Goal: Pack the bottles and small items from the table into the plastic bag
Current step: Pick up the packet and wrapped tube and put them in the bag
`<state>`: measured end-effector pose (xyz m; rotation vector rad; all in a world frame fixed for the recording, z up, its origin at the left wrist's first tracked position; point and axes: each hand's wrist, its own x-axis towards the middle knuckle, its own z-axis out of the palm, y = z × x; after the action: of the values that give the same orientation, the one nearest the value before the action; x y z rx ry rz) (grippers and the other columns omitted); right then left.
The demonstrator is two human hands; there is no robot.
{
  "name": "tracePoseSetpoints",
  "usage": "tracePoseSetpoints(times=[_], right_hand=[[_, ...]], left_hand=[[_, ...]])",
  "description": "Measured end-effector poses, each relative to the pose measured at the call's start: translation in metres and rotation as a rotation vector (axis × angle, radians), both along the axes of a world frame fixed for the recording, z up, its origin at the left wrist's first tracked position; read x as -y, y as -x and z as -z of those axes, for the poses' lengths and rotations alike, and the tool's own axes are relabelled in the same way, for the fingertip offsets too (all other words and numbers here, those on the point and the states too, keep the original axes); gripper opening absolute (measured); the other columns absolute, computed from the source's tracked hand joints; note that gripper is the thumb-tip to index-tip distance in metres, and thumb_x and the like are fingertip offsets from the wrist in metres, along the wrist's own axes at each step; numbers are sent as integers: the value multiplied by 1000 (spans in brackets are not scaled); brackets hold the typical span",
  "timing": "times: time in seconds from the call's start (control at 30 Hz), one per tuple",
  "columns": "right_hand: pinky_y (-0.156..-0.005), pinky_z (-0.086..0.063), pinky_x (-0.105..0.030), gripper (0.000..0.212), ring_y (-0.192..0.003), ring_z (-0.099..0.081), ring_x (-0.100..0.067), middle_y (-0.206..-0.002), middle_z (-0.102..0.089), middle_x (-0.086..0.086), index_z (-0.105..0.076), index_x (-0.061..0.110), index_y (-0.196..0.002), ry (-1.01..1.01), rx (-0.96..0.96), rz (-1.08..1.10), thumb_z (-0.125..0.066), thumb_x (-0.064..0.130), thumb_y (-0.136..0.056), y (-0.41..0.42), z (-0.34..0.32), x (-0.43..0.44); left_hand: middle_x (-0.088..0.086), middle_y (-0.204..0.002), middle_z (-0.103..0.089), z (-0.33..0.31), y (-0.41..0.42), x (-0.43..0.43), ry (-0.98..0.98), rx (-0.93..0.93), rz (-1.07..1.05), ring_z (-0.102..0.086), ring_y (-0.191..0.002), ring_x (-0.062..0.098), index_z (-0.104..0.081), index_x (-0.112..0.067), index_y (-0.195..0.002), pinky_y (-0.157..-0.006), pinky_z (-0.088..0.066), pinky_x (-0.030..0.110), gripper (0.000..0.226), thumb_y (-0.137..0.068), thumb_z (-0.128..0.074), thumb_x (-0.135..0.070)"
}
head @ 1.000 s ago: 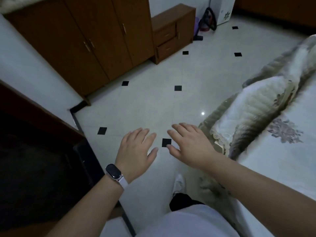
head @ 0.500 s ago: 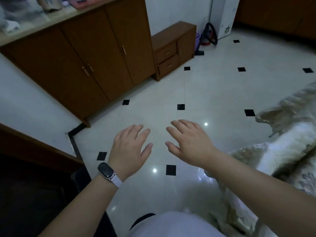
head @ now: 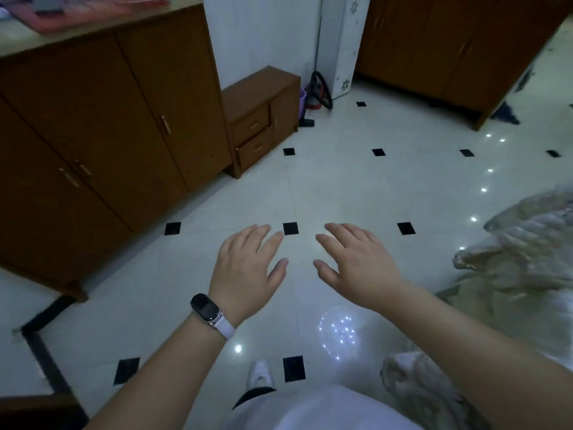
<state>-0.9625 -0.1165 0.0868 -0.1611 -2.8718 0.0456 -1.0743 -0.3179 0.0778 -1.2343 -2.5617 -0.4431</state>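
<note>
My left hand point(head: 248, 268), with a dark smartwatch on a white band at the wrist, is stretched out palm down over the tiled floor, fingers apart and holding nothing. My right hand point(head: 356, 265) hovers beside it, also palm down, fingers spread and empty. A small gap separates the two thumbs. No bottles, small items, table or plastic bag are in view.
A long brown cabinet point(head: 102, 144) runs along the left, with a pink cloth point(head: 77, 10) on its top. A low drawer unit point(head: 263, 119) stands beyond it, and a red vacuum point(head: 317, 94) by the wall. A rumpled bedcover point(head: 511, 274) hangs at right. White floor with black insets point(head: 341, 187).
The view has swung up and to the left: the bed has slid toward the right edge and more floor and cabinets show. Both hands stay spread and empty in front.
</note>
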Motion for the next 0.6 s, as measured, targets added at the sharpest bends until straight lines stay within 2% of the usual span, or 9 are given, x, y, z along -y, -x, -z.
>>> tracePoseSetpoints(times=[0.17,0.37,0.6], right_hand=[[-94,-47,-42,49,-114,-59,-32,-126,-63,-10,-65,13,-117,-10,-4,145,-45,48,-89,47,-10,-15],[-92,-47,-41,47,-111,-61,-32,-123,-64,-9,-67,14,-113,-1,-32,307,-47,47,-88,68,-6,-58],[-91,-48,-40,48,-110,-61,-31,-122,-65,-8,-67,14,-112,44,-57,445,-46,49,-87,99,19,-152]], left_hand=[[6,-127,-61,-4,77,-34,12,-7,140,-55,-117,27,-61,-19,-126,-95,-43,41,45,-89,-51,-42],[8,-124,-62,-1,124,-95,-37,24,299,-57,-115,30,-63,-16,-124,-93,-44,43,44,-89,-54,-40],[10,-127,-61,6,173,-215,26,29,430,-56,-117,31,-63,-15,-125,-93,-46,45,44,-89,-55,-40]])
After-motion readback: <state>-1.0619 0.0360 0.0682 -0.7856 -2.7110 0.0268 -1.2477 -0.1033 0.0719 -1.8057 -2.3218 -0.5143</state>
